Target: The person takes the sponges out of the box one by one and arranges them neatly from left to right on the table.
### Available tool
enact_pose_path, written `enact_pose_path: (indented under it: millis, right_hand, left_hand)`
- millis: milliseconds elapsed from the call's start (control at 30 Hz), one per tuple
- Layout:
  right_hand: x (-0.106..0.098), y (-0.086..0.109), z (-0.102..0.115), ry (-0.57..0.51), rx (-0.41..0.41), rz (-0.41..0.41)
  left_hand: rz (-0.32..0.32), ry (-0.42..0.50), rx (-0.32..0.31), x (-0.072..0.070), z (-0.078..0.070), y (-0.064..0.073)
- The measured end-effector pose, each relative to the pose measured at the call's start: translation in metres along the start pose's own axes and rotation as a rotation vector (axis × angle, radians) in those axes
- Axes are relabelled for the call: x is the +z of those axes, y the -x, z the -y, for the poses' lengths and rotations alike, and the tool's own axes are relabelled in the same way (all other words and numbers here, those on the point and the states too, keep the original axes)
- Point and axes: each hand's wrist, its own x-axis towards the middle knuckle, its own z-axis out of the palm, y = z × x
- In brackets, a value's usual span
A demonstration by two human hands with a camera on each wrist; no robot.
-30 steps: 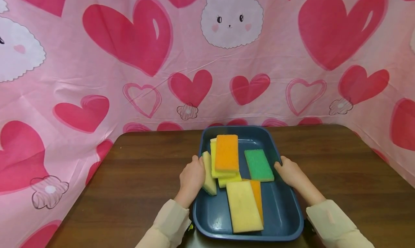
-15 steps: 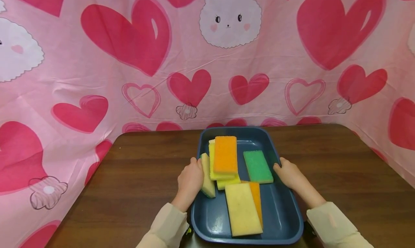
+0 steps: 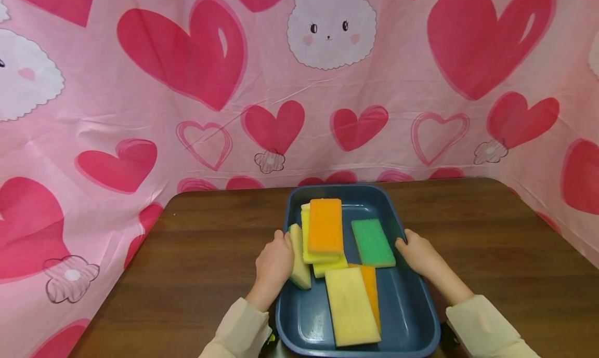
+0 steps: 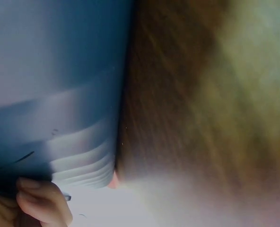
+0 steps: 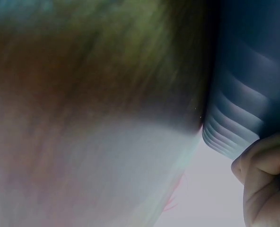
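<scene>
A dark blue rectangular tray [image 3: 402, 306] with rounded corners stands between my hands in the head view. My left hand [image 3: 275, 259] grips its left rim, the thumb on the inner side by a pale yellow sponge [image 3: 299, 259] that leans on the wall. On the opposite rim my right hand [image 3: 421, 250] holds on with curled fingers. Inside, an orange sponge [image 3: 325, 225] tops a stack of yellow ones. A green sponge [image 3: 373, 242] lies at the right, and a larger pale yellow sponge [image 3: 352, 306] partly covers another orange sponge [image 3: 370, 288]. Both wrist views show fingers curled under the rim.
The brown wooden table [image 3: 206, 243] extends to both sides of the tray and behind it. A pink cloth [image 3: 281, 77] printed with hearts and rabbits hangs along the back and sides. The tray's near end reaches the bottom of the head view.
The tray, with both hands on its rims, has shifted slightly down the head view, toward the person. The sponges have moved along with it, and both grips stay the same.
</scene>
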Motion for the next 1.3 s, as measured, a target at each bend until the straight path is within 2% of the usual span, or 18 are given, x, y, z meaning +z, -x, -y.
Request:
enact_pose_path:
  millis: [200,400,567,1300]
  right_hand:
    - [0.001,0.003,0.001,0.008,0.005,0.020]
    - [0.001,0.006,0.002,-0.018,0.015,0.056]
    - [0.001,0.008,0.001,-0.027,0.011,0.045]
    - [0.004,0.014,0.001,-0.012,0.040,0.086]
  left_hand:
    - [-0.003,0.012,0.000,-0.001,0.001,0.003]
    - [-0.025,0.020,0.029,-0.001,0.004,0.007]
    - [-0.021,0.019,0.024,-0.002,0.003,0.009]
    - [-0.083,-0.053,0.060,-0.002,0.004,0.019]
